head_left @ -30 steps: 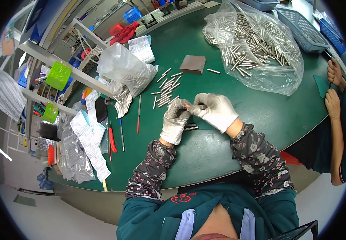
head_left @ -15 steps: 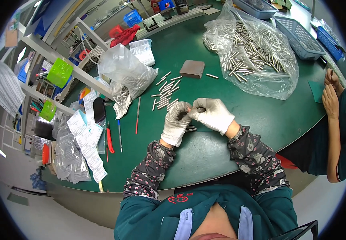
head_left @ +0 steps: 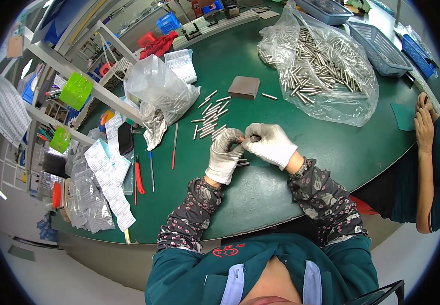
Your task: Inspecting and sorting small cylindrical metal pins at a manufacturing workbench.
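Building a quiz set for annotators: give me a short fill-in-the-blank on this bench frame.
1. Both hands, left hand and right hand, wear white ___.
2. The table surface is coloured ___.
3. The big clear bag at upper right is full of metal ___.
4. The small brown block lies ___ the loose pins and that bag.

Missing: gloves; green; pins; between

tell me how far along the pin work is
Done, it seems: a small row of metal pins lies on the green table. In hand: left hand and right hand meet on one pin. Left: the large clear bag of pins looks mostly full.
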`<state>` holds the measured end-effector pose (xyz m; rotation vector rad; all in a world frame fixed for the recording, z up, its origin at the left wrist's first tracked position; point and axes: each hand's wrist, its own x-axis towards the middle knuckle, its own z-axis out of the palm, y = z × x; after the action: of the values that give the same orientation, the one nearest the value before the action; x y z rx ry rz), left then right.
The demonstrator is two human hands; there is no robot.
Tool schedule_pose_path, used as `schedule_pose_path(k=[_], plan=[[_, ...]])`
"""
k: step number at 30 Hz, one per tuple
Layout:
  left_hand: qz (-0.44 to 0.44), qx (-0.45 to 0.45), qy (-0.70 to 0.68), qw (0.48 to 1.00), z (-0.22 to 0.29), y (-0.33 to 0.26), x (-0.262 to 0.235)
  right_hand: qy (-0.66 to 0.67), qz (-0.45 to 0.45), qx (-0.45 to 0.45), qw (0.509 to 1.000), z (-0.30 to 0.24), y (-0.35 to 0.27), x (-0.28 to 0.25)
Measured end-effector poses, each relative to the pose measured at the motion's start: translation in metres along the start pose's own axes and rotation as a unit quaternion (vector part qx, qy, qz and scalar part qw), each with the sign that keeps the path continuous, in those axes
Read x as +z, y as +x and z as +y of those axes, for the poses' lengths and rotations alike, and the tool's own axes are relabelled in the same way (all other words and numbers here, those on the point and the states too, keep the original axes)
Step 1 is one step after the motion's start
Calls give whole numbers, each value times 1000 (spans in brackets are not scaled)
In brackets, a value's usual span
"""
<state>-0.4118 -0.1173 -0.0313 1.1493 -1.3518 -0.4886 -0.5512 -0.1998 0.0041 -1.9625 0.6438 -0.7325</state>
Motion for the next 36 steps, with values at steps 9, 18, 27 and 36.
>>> schedule_pose_path(k=[9, 18, 27, 36], plan=[[16, -14, 1, 1000, -3, 0, 0, 38, -7, 1, 999, 0, -1, 0], [28, -37, 18, 999, -4, 4, -9, -1, 44, -32, 999, -6, -1, -2], [108, -100, -85, 985, -19, 2, -18, -395, 59, 0, 917, -16, 81, -21], [99, -89, -32, 991, -32, 1, -16, -449, -64, 159, 877, 23, 142, -10]])
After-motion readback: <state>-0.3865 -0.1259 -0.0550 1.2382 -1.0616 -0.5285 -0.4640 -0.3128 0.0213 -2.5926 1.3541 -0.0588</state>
